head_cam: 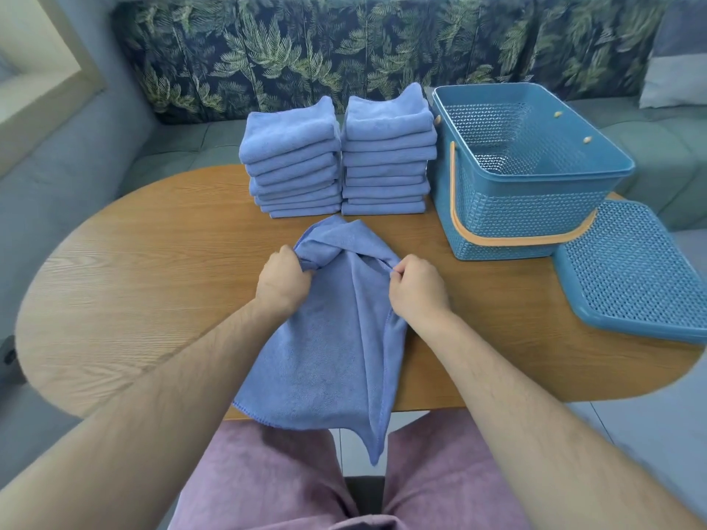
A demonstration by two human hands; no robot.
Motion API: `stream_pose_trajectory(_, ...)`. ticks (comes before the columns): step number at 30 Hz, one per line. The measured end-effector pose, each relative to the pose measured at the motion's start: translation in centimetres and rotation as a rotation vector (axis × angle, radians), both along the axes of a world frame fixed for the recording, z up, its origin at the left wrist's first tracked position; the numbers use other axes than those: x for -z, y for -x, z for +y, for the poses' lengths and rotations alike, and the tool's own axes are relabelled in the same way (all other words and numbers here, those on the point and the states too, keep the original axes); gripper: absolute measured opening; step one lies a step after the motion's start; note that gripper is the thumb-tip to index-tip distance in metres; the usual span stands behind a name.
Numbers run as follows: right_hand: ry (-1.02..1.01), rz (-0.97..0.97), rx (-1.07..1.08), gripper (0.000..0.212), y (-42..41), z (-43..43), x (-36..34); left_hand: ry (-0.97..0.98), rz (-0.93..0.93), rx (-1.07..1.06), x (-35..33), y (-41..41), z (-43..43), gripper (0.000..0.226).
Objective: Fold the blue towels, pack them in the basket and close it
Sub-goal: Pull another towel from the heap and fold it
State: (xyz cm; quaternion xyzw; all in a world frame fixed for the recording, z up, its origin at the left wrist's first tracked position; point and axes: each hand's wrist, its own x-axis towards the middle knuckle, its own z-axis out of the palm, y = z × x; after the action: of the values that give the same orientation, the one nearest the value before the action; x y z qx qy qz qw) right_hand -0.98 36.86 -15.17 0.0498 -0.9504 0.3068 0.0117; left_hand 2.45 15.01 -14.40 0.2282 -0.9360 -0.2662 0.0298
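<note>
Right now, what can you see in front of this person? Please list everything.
table: one, wood-brown, before the person
basket: one, blue with orange handle, open, table's right side
lid: one, blue, flat on the table beside the basket
folded towels: two stacks, blue, side by side left of the basket
loose towel: one, blue, table's near side, hanging over the edge
sofa: one, grey-green, leaf-print cushions, behind the table
shorts: one pair, pink, bottom of view
left hand: one, grips the loose towel's upper left
right hand: one, pinches its upper right
</note>
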Motion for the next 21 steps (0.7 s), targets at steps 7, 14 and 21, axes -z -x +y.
stream_pose_trajectory(7, 0.216, -0.093, 0.03, 0.012, -0.5, 0.9, -0.5, -0.083, 0.136, -0.039, 0.5, -3.2, -0.2, 0.036)
stream_pose_trajectory(14, 0.234, -0.1, 0.005, 0.008, -1.4, 0.9, -0.3, -0.054, 0.096, 0.171, 1.1, -5.5, 0.5, 0.011)
stream_pose_trajectory(21, 0.204, -0.086, -0.009, 0.008, -1.6, 1.1, 0.3, -0.068, -0.099, 0.291, -0.7, -5.2, 0.9, 0.074)
